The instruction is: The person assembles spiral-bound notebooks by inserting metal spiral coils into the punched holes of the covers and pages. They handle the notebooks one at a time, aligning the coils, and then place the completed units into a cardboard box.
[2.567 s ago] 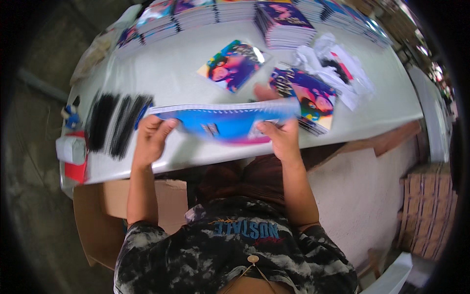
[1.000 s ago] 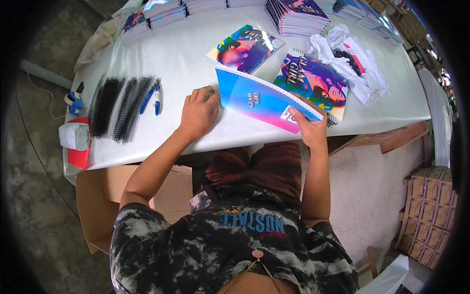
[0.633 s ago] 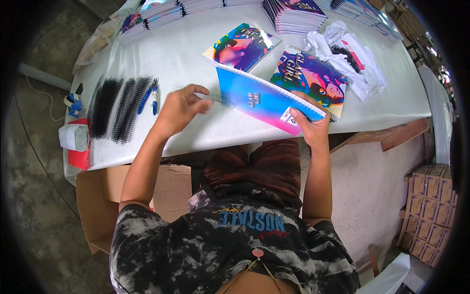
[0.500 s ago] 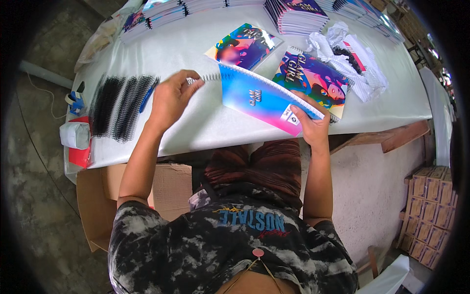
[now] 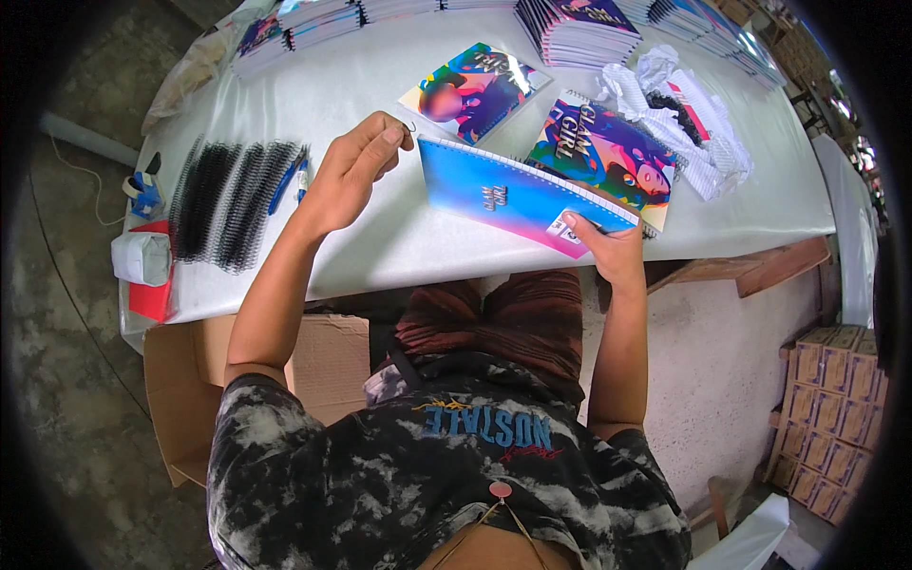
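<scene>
My right hand (image 5: 613,245) grips the lower right end of a blue-to-pink notebook (image 5: 503,195), thumb on its cover beside a white label. A row of punched holes runs along the notebook's upper edge. Left of its far corner, my left hand (image 5: 359,166) is pinched shut on a thin black binding wire (image 5: 411,127). Only a short curved end of that wire shows; the fingers hide the rest. Just beyond lies a colourful cover sheet (image 5: 475,90). A spiral notebook (image 5: 608,157) with an illustrated cover rests behind my right hand.
Black spiral coils (image 5: 223,204) lie in a bundle at the left, with a blue pen (image 5: 283,187) alongside. Further left are a tape dispenser (image 5: 144,195) and a white-wrapped block (image 5: 142,259). Crumpled white wrapping (image 5: 727,157) sits at right. Notebook stacks (image 5: 579,38) line the far edge.
My left hand has risen and moved right, closer to the notebook's corner. The coil stretched between hand and notebook no longer shows. The notebook has shifted slightly and tilted.
</scene>
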### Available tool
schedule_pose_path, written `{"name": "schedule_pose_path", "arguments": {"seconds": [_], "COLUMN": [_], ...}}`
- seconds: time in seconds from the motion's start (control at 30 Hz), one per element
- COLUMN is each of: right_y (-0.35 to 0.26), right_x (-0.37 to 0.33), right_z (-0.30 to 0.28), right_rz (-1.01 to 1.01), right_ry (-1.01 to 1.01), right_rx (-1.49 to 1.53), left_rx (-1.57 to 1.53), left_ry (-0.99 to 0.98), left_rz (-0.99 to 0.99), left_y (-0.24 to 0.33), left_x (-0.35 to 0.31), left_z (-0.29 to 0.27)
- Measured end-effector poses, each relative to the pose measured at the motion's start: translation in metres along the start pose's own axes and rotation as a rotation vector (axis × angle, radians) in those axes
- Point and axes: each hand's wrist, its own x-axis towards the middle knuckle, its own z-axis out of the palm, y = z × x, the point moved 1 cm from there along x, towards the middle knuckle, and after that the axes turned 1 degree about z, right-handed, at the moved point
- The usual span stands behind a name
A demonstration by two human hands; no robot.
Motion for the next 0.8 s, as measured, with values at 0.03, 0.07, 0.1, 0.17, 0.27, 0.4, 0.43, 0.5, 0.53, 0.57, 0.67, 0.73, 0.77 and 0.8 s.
{"name": "schedule_pose_path", "arguments": {"seconds": [0.03,0.07,0.1,0.17,0.27,0.4,0.43,0.5,0.53,0.57,0.67,0.73,0.77,0.8], "right_y": [0.000,0.000,0.000,-0.002,-0.005,-0.010,-0.012,-0.006,-0.004,-0.004,-0.007,-0.012,-0.012,-0.011], "right_x": [0.000,0.000,0.000,0.000,0.000,0.002,0.002,0.003,0.003,0.004,0.003,0.002,0.001,0.001], "right_z": [0.001,0.001,0.000,0.001,0.001,0.005,0.005,0.003,0.003,0.002,0.000,0.001,0.003,0.005], "right_rz": [0.001,0.000,-0.001,-0.010,-0.042,-0.111,-0.128,-0.185,-0.214,-0.214,-0.183,-0.122,-0.116,-0.110], "right_ry": [0.005,0.005,0.005,-0.002,-0.018,-0.071,-0.090,-0.118,-0.135,-0.154,-0.179,-0.152,-0.115,-0.079], "right_rx": [0.006,0.000,-0.005,-0.017,-0.051,-0.113,-0.130,-0.067,-0.033,-0.027,-0.028,-0.062,-0.021,0.020], "left_rx": [-0.016,-0.031,-0.008,0.041,0.058,-0.028,-0.111,-0.227,-0.259,-0.291,-0.161,-0.083,0.032,0.148], "left_ry": [0.002,0.005,0.013,0.032,0.123,0.110,0.089,0.046,0.028,0.009,-0.148,-0.217,-0.196,-0.174], "left_rz": [-0.004,-0.008,-0.001,0.011,0.046,-0.066,-0.141,-0.232,-0.248,-0.263,-0.045,0.056,0.101,0.146], "left_y": [0.001,0.002,-0.001,-0.009,-0.013,-0.008,-0.004,0.001,0.001,0.000,0.000,0.005,0.011,0.021], "left_x": [-0.002,-0.003,-0.004,-0.005,0.000,0.001,0.002,0.006,0.010,0.014,0.018,0.021,0.022,0.021], "left_z": [0.000,0.000,0.002,0.006,0.008,0.013,0.013,0.011,0.006,0.000,-0.015,-0.018,-0.018,-0.018]}}
